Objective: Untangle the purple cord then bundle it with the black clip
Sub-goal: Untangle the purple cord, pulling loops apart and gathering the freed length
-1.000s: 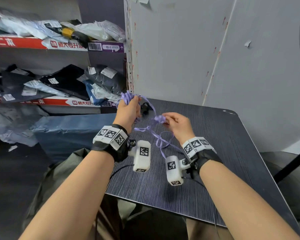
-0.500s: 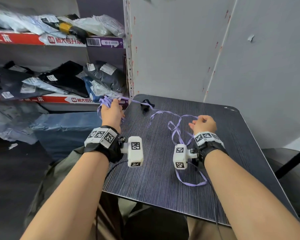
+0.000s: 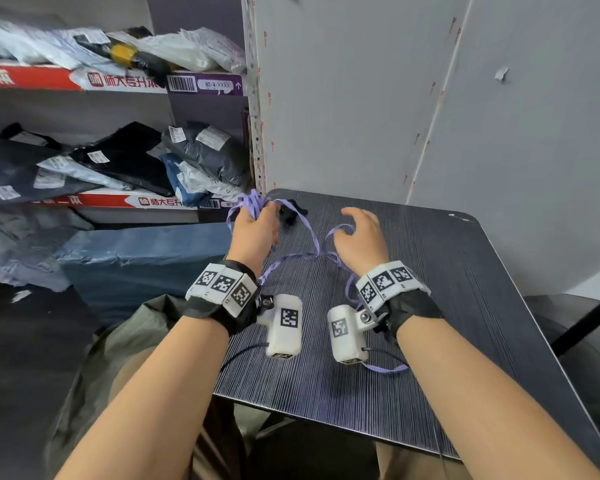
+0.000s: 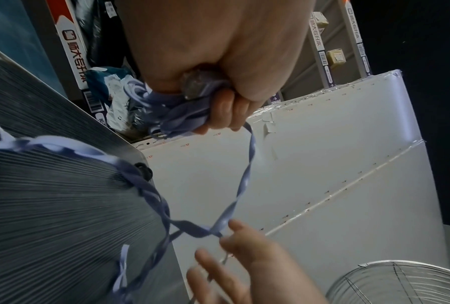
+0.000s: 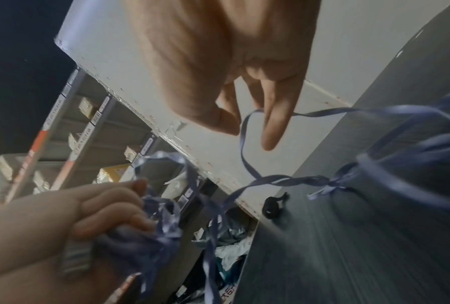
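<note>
My left hand (image 3: 262, 216) grips a gathered bunch of the purple cord (image 3: 252, 201) above the table's far left corner; the left wrist view shows its fingers (image 4: 226, 115) curled round the bunch (image 4: 176, 115). From there a twisted strand (image 3: 312, 249) runs across the table to my right hand (image 3: 355, 223). That hand's fingers (image 5: 273, 127) are straight, and a loop of cord (image 5: 243, 142) hangs across them without being pinched. The loose end (image 3: 385, 368) trails under my right wrist. The black clip (image 3: 289, 212) (image 5: 271, 207) lies on the table just right of my left hand, untouched.
The dark striped table (image 3: 447, 323) stands against a white panel wall (image 3: 361, 98). Left of it are shelves with bagged parcels (image 3: 125, 161) and a blue wrapped package (image 3: 136, 261). A wire fan guard (image 4: 400, 283) shows at the right.
My hands had drawn apart, stretching the cord. Now my right hand has swung back left and forward with fingers straightened, and my left hand has moved right over the table corner.
</note>
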